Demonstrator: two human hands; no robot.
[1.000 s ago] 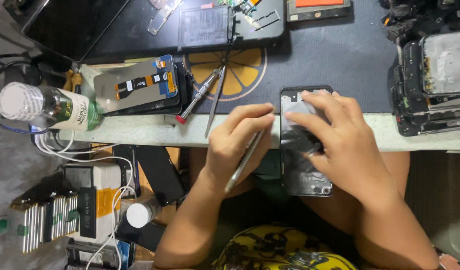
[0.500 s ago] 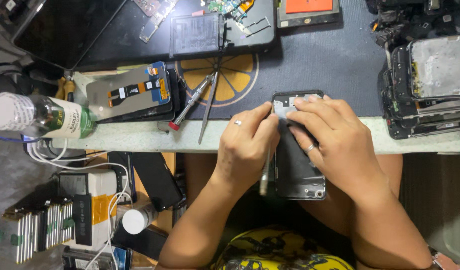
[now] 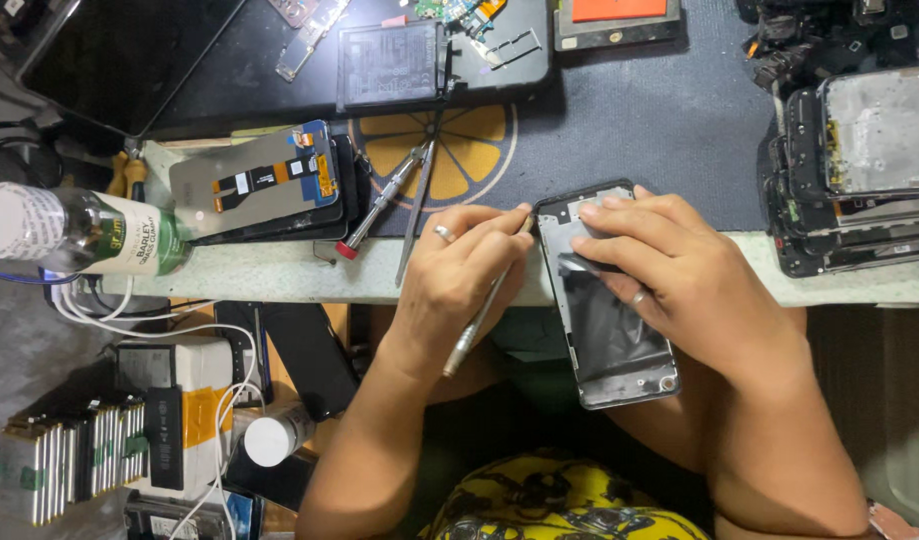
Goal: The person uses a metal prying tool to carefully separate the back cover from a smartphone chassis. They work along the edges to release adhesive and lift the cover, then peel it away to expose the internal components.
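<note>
At the front edge of the bench [image 3: 279, 275], seen from the head camera, both hands are working on an opened phone frame [image 3: 604, 300] that is lying half on the bench and half overhanging the person's lap. The left hand [image 3: 459, 275] is arching over the edge with its wrist bent down, its grip closing around a slim metal tool [image 3: 479, 320]; the tool's upper tip is touching the frame's top left corner while its lower end is pointing back toward the lap. A ring is showing on one left finger. The right hand [image 3: 679, 270] is lying flat across the frame's right side, fingers spread and pressing on its upper part, so its grip is open, pinning the frame rather than clasping it.

Left of the left hand, a red-tipped screwdriver [image 3: 379, 205] and tweezers [image 3: 419, 210] are lying slanted just beside it, and a phone screen panel [image 3: 254, 180] is resting near the edge. A bottle [image 3: 79, 230] is lying on its side at the far left. To the right, a stack of phone frames [image 3: 859, 170] is sitting well apart from the right hand, leaving bare dark mat [image 3: 669, 130] between. A battery [image 3: 389, 60] is lying farther back.
</note>
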